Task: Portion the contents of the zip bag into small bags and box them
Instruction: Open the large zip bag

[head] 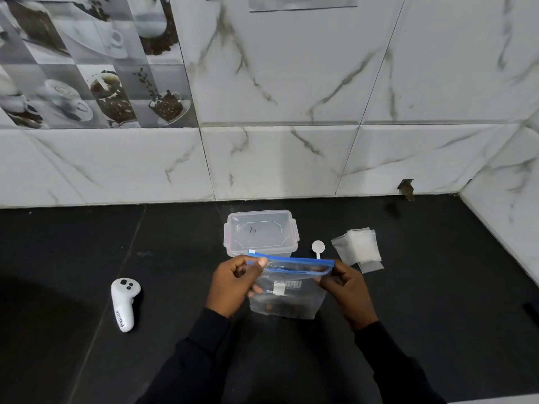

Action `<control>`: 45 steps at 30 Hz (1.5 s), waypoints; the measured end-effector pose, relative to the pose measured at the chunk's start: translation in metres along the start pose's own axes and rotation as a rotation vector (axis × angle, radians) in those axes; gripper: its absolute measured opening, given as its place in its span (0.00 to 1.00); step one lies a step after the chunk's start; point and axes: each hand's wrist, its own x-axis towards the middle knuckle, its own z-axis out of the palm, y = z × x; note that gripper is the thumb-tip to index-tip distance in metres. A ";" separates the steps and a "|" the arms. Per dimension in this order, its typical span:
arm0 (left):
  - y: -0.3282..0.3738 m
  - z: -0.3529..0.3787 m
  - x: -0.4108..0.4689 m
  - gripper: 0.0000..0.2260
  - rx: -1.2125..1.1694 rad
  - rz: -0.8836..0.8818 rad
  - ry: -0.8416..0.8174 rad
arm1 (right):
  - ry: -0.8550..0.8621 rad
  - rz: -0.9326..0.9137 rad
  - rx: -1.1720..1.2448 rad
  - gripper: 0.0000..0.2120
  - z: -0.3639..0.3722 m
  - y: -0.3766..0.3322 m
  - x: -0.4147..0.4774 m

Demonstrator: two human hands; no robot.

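Zip bag (291, 301), box (259, 231) and scoop (318, 248) behind

A white handheld controller (125, 301) lies on the black desk (437, 301), well to the left. Its buttoned head points toward the wall and black lettering runs along its handle. A thin seam crosses the desk just beside it. Behind rises a wall of white marble-veined tiles (291, 68), with a panel of tiles picturing coffee cups and beans (87, 68) at upper left. A small broken notch (406, 188) sits at the wall's base on the right. A dark object (531, 312), too cut off to identify, shows at the right edge.
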 end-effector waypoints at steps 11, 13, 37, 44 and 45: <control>0.002 0.007 -0.009 0.13 0.199 0.072 0.135 | -0.086 -0.199 -0.300 0.12 0.008 -0.030 -0.007; 0.006 0.008 -0.012 0.12 0.303 0.193 0.085 | -0.130 -0.282 -0.429 0.09 0.011 -0.028 -0.006; 0.009 0.014 0.001 0.09 -0.365 -0.481 0.152 | -0.124 -0.120 -0.877 0.12 0.029 -0.032 0.002; 0.016 0.020 -0.008 0.11 -1.007 -0.804 0.093 | -0.027 0.069 -0.689 0.02 0.031 -0.022 0.000; 0.016 0.020 -0.008 0.11 -0.999 -0.810 0.089 | -0.023 0.087 -0.652 0.02 0.031 -0.022 0.000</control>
